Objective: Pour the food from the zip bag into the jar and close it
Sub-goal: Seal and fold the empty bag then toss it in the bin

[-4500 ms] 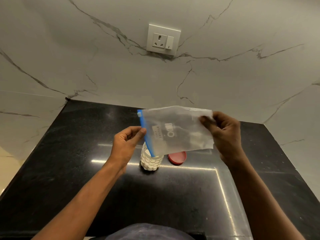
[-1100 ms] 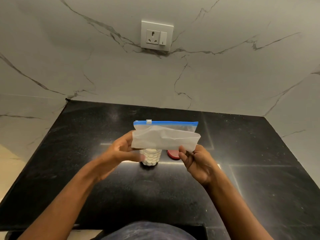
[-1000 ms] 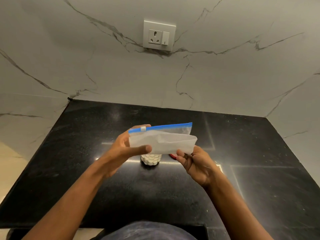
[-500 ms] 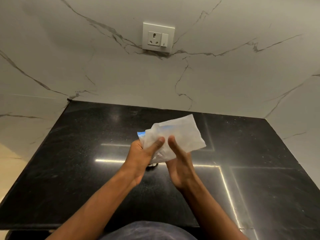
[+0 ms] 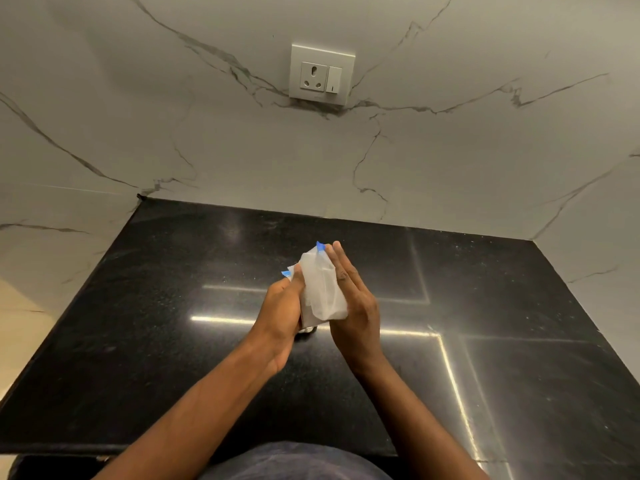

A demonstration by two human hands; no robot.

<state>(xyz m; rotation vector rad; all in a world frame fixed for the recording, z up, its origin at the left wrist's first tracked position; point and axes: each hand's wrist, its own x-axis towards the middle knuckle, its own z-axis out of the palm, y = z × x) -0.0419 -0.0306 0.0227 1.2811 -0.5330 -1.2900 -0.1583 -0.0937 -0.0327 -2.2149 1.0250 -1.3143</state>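
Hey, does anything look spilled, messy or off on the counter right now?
Nothing spilled shows on the black counter. The only oddity is the zip bag, crumpled between the left hand and right hand, which hide the jar.

Both forearms are bare, with no sleeves, watch or rings visible on the left hand (image 5: pixel 282 308) or right hand (image 5: pixel 353 306). Below the wrists, a dark blue-grey garment (image 5: pixel 294 462) covers the person's body.

A glossy black stone countertop (image 5: pixel 173 323) fills the lower view, with bright streaks of light reflected across it. Behind it rises a white marble wall (image 5: pixel 138 133) with dark veins, carrying a white socket-and-switch plate (image 5: pixel 322 74).
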